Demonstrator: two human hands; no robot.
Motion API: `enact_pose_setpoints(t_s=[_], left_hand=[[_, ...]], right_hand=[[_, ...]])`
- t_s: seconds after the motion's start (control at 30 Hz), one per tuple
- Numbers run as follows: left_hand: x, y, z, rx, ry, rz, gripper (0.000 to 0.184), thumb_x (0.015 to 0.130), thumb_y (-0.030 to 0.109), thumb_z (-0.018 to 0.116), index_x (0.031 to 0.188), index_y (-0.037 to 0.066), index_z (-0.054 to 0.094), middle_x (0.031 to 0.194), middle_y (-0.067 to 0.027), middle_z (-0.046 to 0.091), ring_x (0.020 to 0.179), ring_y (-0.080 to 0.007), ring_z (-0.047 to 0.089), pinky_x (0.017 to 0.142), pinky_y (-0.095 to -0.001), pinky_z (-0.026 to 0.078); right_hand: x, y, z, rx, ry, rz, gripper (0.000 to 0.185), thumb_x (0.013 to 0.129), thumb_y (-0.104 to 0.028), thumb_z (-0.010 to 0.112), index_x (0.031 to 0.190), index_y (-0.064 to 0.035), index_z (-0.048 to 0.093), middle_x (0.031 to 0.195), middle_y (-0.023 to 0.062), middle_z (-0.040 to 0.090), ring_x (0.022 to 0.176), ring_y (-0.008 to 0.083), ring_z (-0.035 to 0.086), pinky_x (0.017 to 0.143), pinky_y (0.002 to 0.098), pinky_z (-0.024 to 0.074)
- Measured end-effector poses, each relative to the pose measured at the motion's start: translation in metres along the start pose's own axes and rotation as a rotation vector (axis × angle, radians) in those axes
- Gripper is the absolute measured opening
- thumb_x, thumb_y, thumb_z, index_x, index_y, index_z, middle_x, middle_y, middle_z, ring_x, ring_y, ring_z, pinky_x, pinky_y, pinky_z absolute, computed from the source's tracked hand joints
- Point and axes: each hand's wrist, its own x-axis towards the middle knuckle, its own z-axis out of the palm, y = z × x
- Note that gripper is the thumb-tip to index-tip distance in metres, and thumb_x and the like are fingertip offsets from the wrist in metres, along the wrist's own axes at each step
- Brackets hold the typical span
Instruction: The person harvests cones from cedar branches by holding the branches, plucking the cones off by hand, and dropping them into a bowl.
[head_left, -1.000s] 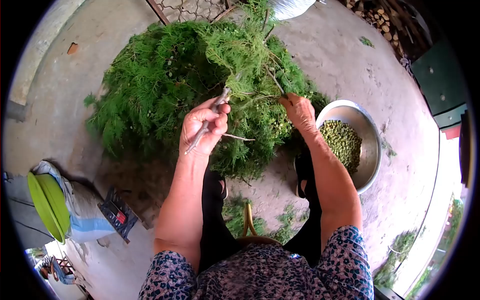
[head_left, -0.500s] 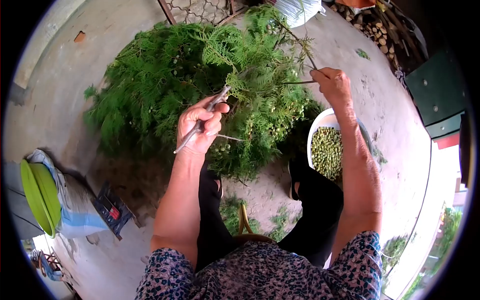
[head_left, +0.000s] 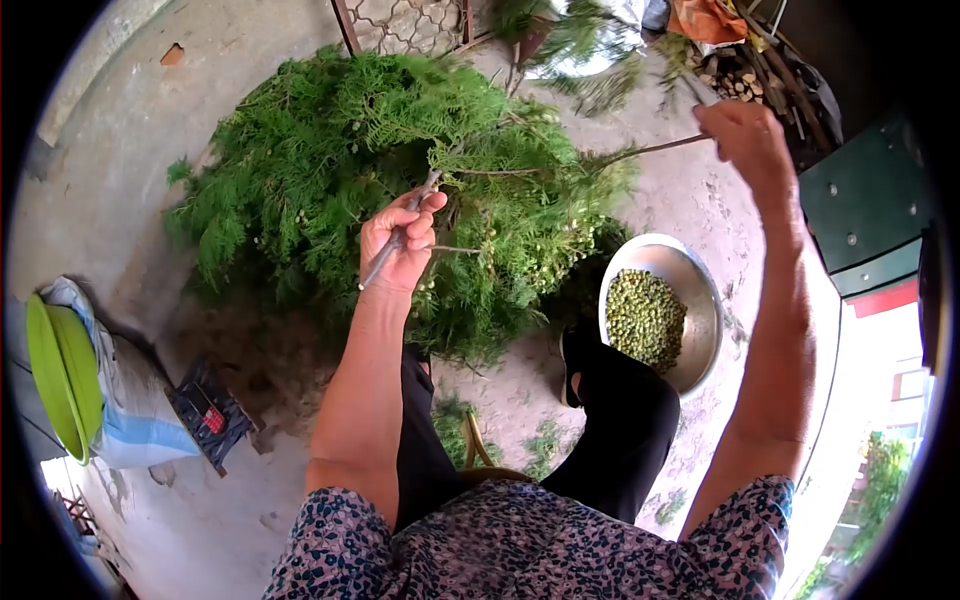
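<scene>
My left hand (head_left: pixel 398 248) is closed around a grey, bare branch stem (head_left: pixel 374 274), whose leafy part reaches into the heap of green conifer branches (head_left: pixel 320 150). My right hand (head_left: pixel 745 140), raised at the upper right, grips the ends of thin branches; one brown stem (head_left: pixel 660 148) runs left from it toward the heap. Blurred foliage (head_left: pixel 590 50) hangs above that stem, and I cannot tell exactly how it joins the hand. Below my right hand, a metal basin (head_left: pixel 708 300) stands beside my knee, partly filled with small round green cones (head_left: pixel 645 318).
At the left are a lime-green basin (head_left: pixel 62 375) and a white-and-blue sack (head_left: pixel 145 420). Stacked firewood (head_left: pixel 740 85) lies at the upper right, near a green cabinet (head_left: pixel 865 200). A white sack (head_left: pixel 600 40) stands behind the heap. Leafy scraps (head_left: pixel 545 447) lie between my feet.
My right hand has moved up and to the right, drawing its branches away from the heap. The foliage at the top has swung right. My left hand keeps its stem, nearly in place.
</scene>
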Motion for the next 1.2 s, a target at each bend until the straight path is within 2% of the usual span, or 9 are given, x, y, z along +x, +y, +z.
enact_pose_setpoints(t_s=[0.1,0.17,0.23,0.3,0.37,0.5,0.73,0.9,1.2], left_hand=[[0.009,-0.016,0.008,0.053,0.086,-0.026,0.037,0.074,-0.003,0.044,0.109,-0.012,0.046,0.095,-0.0228,0.058,0.054,-0.0133,0.052,0.046,-0.0183,0.044],[0.010,-0.038,0.028,0.735,0.412,-0.005,0.037,0.075,0.000,0.047,0.112,-0.007,0.048,0.096,-0.0188,0.059,0.060,-0.0144,0.054,0.049,-0.0192,0.043],[0.014,-0.044,-0.003,1.722,0.346,-0.311,0.032,0.075,0.009,0.055,0.107,0.004,0.055,0.091,-0.0117,0.062,0.071,-0.0194,0.058,0.060,-0.0308,0.047],[0.017,-0.056,-0.040,2.155,0.054,-0.199,0.033,0.075,0.012,0.057,0.107,0.003,0.055,0.083,-0.0097,0.061,0.068,-0.0181,0.058,0.056,-0.0301,0.046],[0.002,-0.067,-0.024,1.968,0.097,0.246,0.032,0.075,0.012,0.060,0.105,0.000,0.055,0.085,-0.0115,0.061,0.069,-0.0181,0.059,0.057,-0.0280,0.046],[-0.031,-0.068,0.027,1.143,0.193,0.042,0.029,0.081,0.011,0.060,0.108,-0.001,0.056,0.096,-0.0096,0.063,0.081,-0.0165,0.061,0.068,-0.0260,0.047],[-0.074,-0.073,0.055,0.612,0.189,0.134,0.027,0.085,0.014,0.056,0.108,0.000,0.053,0.105,-0.0111,0.058,0.094,-0.0208,0.056,0.080,-0.0317,0.046],[-0.096,-0.063,0.029,0.413,0.225,0.207,0.021,0.082,0.018,0.059,0.097,0.004,0.054,0.100,-0.0098,0.058,0.093,-0.0220,0.055,0.082,-0.0351,0.045],[-0.104,-0.094,0.018,0.320,0.274,0.146,0.031,0.083,0.026,0.060,0.103,0.006,0.048,0.103,-0.0119,0.057,0.099,-0.0239,0.054,0.084,-0.0388,0.043]], right_hand=[[-0.004,-0.003,-0.035,-0.009,0.144,-0.106,0.032,0.079,-0.032,0.057,0.076,-0.0018,0.064,0.056,0.0079,0.056,0.050,0.0128,0.052,0.050,0.0290,0.0414],[-0.011,-0.010,-0.051,-0.068,0.209,-0.146,0.033,0.078,-0.034,0.057,0.073,-0.0021,0.063,0.054,0.0065,0.053,0.048,0.0129,0.050,0.051,0.0286,0.0405],[-0.016,-0.005,-0.058,0.091,0.249,0.025,0.035,0.078,-0.036,0.056,0.073,-0.0023,0.063,0.052,0.0047,0.051,0.047,0.0119,0.046,0.049,0.0282,0.0385],[-0.026,-0.006,-0.057,0.249,0.228,0.121,0.034,0.079,-0.036,0.056,0.076,-0.0027,0.065,0.051,0.0025,0.050,0.048,0.0082,0.043,0.046,0.0237,0.0333],[-0.039,-0.005,-0.049,0.443,0.242,0.184,0.031,0.079,-0.033,0.057,0.082,-0.0042,0.066,0.053,0.0016,0.052,0.047,0.0062,0.042,0.045,0.0215,0.0317],[-0.074,-0.001,-0.002,0.537,0.260,0.232,0.023,0.084,-0.026,0.056,0.093,-0.0068,0.064,0.058,0.0005,0.058,0.045,0.0044,0.044,0.040,0.0212,0.0338],[-0.187,-0.044,0.108,1.073,0.069,0.395,0.020,0.086,-0.019,0.053,0.087,0.0002,0.058,0.058,0.0032,0.055,0.043,0.0058,0.041,0.039,0.0208,0.0315],[-0.263,-0.064,0.173,1.588,-0.035,0.618,0.024,0.089,-0.024,0.051,0.088,-0.0009,0.056,0.061,0.0024,0.052,0.042,0.0064,0.037,0.038,0.0208,0.0282],[-0.313,-0.060,0.196,1.922,-0.173,0.853,0.026,0.091,-0.026,0.048,0.097,-0.0012,0.049,0.064,0.0053,0.048,0.045,0.0112,0.031,0.043,0.0268,0.0277]])
